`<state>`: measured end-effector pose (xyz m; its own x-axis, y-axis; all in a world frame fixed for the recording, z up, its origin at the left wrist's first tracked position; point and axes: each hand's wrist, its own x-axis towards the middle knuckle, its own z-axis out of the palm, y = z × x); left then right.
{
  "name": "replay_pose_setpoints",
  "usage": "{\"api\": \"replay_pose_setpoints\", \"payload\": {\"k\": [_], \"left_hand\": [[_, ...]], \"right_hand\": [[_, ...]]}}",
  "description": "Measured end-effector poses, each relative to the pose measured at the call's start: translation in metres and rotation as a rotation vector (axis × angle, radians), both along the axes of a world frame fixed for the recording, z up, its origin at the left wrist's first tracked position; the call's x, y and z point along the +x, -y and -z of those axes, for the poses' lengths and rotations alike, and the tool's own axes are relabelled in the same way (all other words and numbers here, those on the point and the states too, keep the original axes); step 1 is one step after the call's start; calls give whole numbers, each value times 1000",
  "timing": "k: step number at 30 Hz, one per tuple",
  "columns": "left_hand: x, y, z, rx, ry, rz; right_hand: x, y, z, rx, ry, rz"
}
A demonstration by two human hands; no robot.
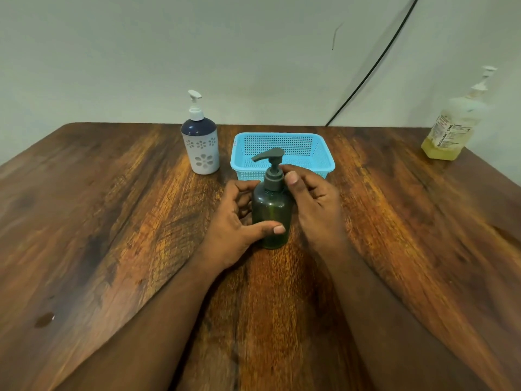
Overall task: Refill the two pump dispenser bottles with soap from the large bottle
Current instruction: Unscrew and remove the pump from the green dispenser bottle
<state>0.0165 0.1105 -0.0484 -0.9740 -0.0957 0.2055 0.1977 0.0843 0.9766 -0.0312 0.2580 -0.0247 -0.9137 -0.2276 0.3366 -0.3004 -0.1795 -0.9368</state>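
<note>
Standing upright at the back left of the wooden table (pixel 112 221): a white dispenser bottle (pixel 200 146) with a dark blue shoulder, flower cut-outs and a white pump, level of soap inside impossible to see. Curled around the left side of the dark green pump bottle (pixel 271 213) at the table's middle: the left hand (pixel 239 227), thumb laid across the lower front of the body, fingers tucked behind and mostly hidden. Translucent and dark, that bottle, with a grey pump head pointing left and its fill level hard to judge. Just behind it, touching or nearly so: a light blue perforated basket (pixel 315 153), its near wall partly covered by the pump and fingers. Raised at the bottle's neck on the right: the right hand (pixel 313 198), thumb tip against the grey collar, fingers bent around the far side and out of sight, so the grip on the collar looks loose rather than clearly clamped. Blurred by the lens at the far right corner: the large bottle (pixel 454 128), clear with a white pump, yellow soap low in its base, label unreadable. Running down the wall behind: a black cable (pixel 377 63).
</note>
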Motion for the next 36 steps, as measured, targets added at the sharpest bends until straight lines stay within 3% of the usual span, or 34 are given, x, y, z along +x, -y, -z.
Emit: {"api": "replay_pose_setpoints", "payload": {"k": [11,19,23,30,34,36], "left_hand": [[-1,3,3,0,5,-3],[-2,5,5,-1,10,29],[-3,5,7,-2,11,30],[-3,4,4,5,13,44],[-2,4,3,11,25,53],[-2,2,4,9,23,48]], "right_hand": [[2,1,-5,2,-19,-48],[0,-1,-15,120,21,-24],[3,-3,-35,266,-52,8],[8,-15,-86,231,-201,33],[16,-15,-97,166,-290,185],[19,-11,-94,246,-304,240]]}}
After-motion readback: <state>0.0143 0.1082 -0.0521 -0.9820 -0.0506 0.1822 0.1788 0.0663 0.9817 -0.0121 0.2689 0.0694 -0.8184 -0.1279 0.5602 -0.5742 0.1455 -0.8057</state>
